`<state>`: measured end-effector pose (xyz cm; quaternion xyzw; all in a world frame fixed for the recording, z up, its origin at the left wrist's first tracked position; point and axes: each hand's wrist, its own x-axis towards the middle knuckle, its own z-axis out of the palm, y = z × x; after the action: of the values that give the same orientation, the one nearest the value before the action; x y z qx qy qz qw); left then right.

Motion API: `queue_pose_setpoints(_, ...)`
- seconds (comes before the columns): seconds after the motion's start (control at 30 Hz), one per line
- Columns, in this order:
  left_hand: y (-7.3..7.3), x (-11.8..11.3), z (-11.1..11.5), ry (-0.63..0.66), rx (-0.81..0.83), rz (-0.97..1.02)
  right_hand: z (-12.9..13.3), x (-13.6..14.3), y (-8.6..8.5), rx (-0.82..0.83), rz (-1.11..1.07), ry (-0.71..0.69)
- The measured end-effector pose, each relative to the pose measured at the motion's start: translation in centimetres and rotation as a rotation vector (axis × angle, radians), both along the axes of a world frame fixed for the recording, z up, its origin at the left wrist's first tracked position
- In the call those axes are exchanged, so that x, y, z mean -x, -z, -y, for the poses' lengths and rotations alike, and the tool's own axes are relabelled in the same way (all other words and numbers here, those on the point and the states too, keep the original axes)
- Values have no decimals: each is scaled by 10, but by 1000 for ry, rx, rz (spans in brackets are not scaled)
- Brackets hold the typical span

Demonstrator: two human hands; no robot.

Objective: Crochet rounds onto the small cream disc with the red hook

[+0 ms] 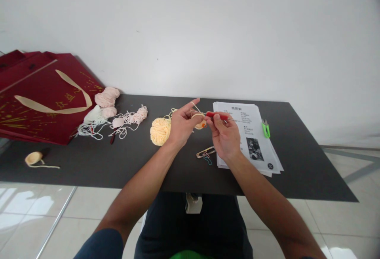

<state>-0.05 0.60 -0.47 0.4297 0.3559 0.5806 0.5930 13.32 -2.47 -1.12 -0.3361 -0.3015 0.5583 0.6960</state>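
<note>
My left hand (183, 125) pinches a small pale-yellow crocheted piece (199, 122) between thumb and fingers, with its index finger stretched out and yarn running over it. In my right hand (225, 136) is a red-handled crochet hook (218, 115), pointing left, its tip at the piece. The hands nearly touch above the dark table. A yellow yarn ball (160, 131) lies just left of my left hand. An orange spot shows on the piece. The hook's exact place in the stitches is too small to tell.
Printed sheets (261, 156) lie under and beyond my right hand, with green snips (265, 128) on their right edge. A metal pin with small markers (204, 153) sits nearer me. Leftwards are pink and white yarn (107, 97), a red bag (44, 96) and a small cream piece (34, 158).
</note>
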Motion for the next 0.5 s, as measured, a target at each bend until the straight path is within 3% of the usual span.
queue_pose_setpoints(0.5, -5, -4, 5, -65, -47, -2, 0, 2, 1, -72, 54, 15)
